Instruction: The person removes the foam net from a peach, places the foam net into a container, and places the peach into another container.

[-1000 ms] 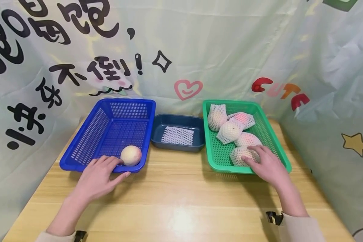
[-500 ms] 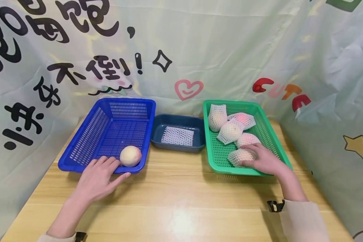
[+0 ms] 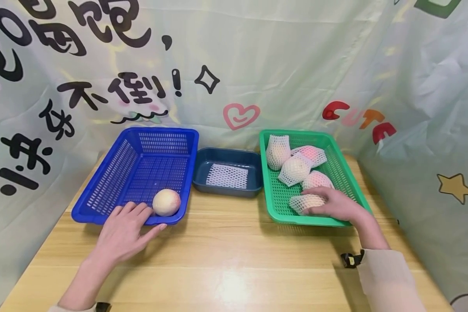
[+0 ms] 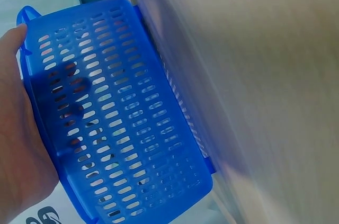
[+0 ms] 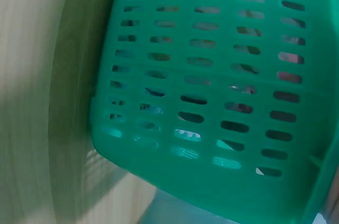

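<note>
In the head view, my left hand (image 3: 125, 229) rests over the front rim of the blue basket (image 3: 83, 214), its fingers reaching inside and the thumb stretched along the front. Close to those fingertips, a bare peach (image 3: 166, 202) sits in the basket's front right corner. The left wrist view has the hand (image 4: 24, 144) at the rim beside the slotted wall. Inside the green basket (image 3: 274, 208), my right hand (image 3: 333, 203) grips a peach in a white foam net (image 3: 307, 203), thumb in front and fingers behind. In the right wrist view, the slotted wall (image 5: 212, 102) hides this hand's fingers.
A dark blue tray (image 3: 228, 190) with a flat white foam net (image 3: 227, 176) stands between the baskets. More netted peaches, including one upright (image 3: 278, 152) and one in the middle (image 3: 295, 170), lie in the green basket. A printed cloth (image 3: 296, 65) hangs behind the wooden table (image 3: 226, 242).
My right hand has shifted slightly left and closed more around the front netted peach, which has turned and moved left with it. The left hand has kept its place on the blue basket.
</note>
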